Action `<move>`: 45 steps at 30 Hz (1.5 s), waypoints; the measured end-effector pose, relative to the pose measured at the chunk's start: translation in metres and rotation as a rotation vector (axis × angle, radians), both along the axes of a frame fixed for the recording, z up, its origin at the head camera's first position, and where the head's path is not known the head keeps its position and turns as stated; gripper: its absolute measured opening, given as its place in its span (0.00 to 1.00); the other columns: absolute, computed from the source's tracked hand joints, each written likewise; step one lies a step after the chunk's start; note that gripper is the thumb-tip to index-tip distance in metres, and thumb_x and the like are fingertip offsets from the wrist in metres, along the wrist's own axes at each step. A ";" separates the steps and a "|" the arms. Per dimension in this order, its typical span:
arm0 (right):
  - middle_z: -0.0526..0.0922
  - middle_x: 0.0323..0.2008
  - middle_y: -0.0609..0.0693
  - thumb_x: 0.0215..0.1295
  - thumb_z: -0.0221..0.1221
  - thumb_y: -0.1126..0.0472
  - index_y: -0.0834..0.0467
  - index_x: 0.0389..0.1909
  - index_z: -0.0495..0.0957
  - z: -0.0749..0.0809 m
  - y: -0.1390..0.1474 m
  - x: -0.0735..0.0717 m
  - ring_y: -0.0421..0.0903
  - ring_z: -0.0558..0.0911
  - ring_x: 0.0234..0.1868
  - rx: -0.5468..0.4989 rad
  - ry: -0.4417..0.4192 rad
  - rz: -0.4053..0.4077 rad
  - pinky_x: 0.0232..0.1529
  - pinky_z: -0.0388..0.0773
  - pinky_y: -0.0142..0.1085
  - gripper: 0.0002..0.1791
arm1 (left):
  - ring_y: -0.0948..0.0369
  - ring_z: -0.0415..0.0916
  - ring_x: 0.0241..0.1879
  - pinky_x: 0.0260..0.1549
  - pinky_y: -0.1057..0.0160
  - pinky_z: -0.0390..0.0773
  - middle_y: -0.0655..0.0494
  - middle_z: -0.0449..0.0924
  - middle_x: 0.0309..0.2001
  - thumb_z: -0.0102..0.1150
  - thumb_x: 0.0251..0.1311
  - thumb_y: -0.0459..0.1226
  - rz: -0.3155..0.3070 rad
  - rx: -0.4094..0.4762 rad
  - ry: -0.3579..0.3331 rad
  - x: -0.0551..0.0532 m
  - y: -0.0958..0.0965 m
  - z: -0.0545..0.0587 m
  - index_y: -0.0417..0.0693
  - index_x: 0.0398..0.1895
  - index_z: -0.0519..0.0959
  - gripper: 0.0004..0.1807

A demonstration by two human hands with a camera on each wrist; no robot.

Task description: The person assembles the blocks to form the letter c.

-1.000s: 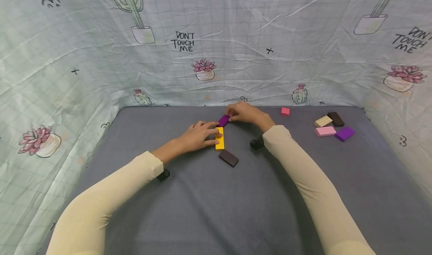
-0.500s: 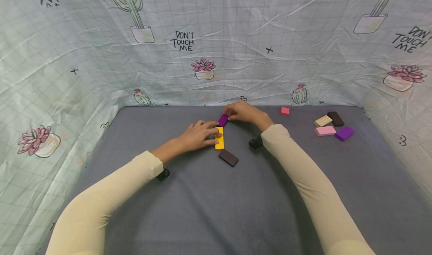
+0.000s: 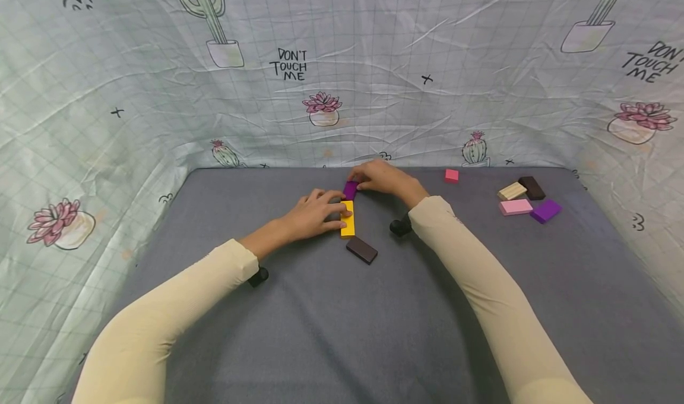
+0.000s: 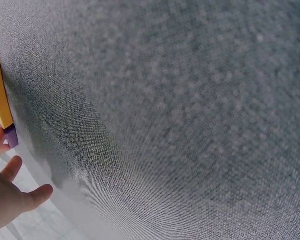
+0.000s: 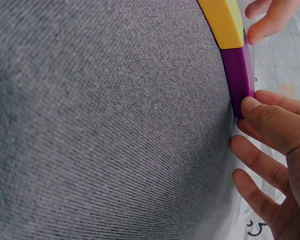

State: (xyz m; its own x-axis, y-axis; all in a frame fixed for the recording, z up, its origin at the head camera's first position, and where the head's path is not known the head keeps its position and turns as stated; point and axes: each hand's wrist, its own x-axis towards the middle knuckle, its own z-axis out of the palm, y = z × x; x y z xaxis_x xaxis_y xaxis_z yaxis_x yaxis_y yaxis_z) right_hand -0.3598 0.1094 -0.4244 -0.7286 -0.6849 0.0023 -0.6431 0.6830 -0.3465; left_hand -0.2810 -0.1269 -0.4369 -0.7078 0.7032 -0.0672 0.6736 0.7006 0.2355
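A yellow rectangular block (image 3: pixel 348 226) lies on the grey cloth. My left hand (image 3: pixel 310 217) reaches over it from the left, with loosely bent fingers and fingertips on its top and left edge. At its far end sits a purple block (image 3: pixel 350 191), close to in line with it. The right wrist view shows the two nearly end to end. My right hand (image 3: pixel 382 177) pinches the far end of the purple block between thumb (image 5: pixel 260 107) and forefinger, its other fingers spread. Just below the yellow block's near end a dark brown block (image 3: pixel 362 250) lies at a slant.
To the right a loose group holds a wood-coloured block (image 3: pixel 512 191), a dark brown one (image 3: pixel 531 188), a pink one (image 3: pixel 515 207) and a second purple one (image 3: pixel 545 211). A small red-pink block (image 3: pixel 451 176) lies by the back edge. Printed fabric (image 3: pixel 374 119) hangs behind.
My right hand has shifted slightly left, turning the purple block from a slant to nearly in line with the yellow one. My left hand and the other blocks have stayed put.
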 end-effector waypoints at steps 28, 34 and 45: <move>0.87 0.43 0.56 0.69 0.66 0.62 0.59 0.51 0.81 0.005 0.009 0.006 0.50 0.84 0.45 0.037 -0.022 -0.056 0.50 0.80 0.43 0.13 | 0.41 0.59 0.69 0.58 0.32 0.65 0.59 0.60 0.78 0.55 0.73 0.55 -0.030 -0.004 -0.013 -0.001 0.003 0.006 0.66 0.60 0.81 0.18; 0.86 0.45 0.56 0.69 0.65 0.61 0.58 0.55 0.81 0.006 0.016 0.005 0.51 0.83 0.45 0.039 -0.031 -0.023 0.51 0.79 0.45 0.16 | 0.41 0.59 0.69 0.58 0.32 0.64 0.60 0.60 0.78 0.54 0.73 0.55 -0.029 -0.012 -0.016 -0.002 0.004 0.005 0.66 0.61 0.80 0.18; 0.84 0.52 0.61 0.70 0.63 0.65 0.64 0.58 0.79 0.029 0.080 0.029 0.57 0.83 0.50 0.017 0.014 -0.066 0.54 0.77 0.52 0.17 | 0.41 0.60 0.69 0.59 0.30 0.63 0.58 0.60 0.78 0.55 0.73 0.53 -0.029 0.005 -0.015 -0.001 0.000 0.002 0.65 0.59 0.81 0.17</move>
State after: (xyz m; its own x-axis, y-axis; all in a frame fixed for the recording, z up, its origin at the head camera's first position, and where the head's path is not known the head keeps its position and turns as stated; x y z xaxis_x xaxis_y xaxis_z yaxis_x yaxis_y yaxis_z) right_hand -0.3310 0.1895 -0.3959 -0.7719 -0.6357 0.0015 -0.6014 0.7295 -0.3259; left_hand -0.2822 -0.1271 -0.4344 -0.6858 0.7240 -0.0740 0.6902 0.6793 0.2494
